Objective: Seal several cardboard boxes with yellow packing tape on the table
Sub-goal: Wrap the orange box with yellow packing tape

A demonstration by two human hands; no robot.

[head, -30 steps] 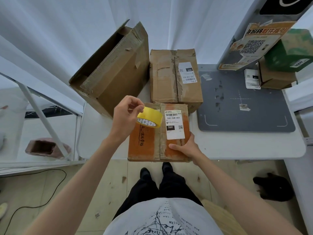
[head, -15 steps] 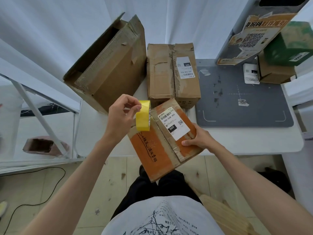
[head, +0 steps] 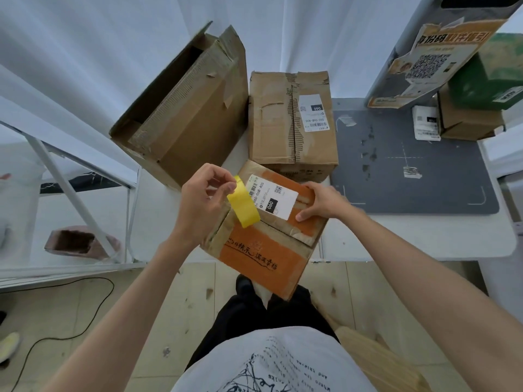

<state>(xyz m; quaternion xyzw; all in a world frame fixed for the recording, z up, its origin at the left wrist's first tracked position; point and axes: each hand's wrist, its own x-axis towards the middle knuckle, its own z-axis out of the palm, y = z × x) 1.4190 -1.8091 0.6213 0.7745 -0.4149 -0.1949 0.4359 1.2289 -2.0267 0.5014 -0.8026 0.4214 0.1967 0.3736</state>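
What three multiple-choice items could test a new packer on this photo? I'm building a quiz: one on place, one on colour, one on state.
1. Where does the orange box lie?
A. turned askew, jutting over the table's near edge
B. on the grey mat
C. on the floor

2. What colour is the tape roll?
A. brown
B. yellow
C. clear

3. What is the large box at the back left like?
A. taped shut
B. crushed flat
C. open, flaps up

Key: 1 A, its corner hangs over the floor; 2 B, the roll the left hand holds is yellow; 3 C, its dark inside shows.
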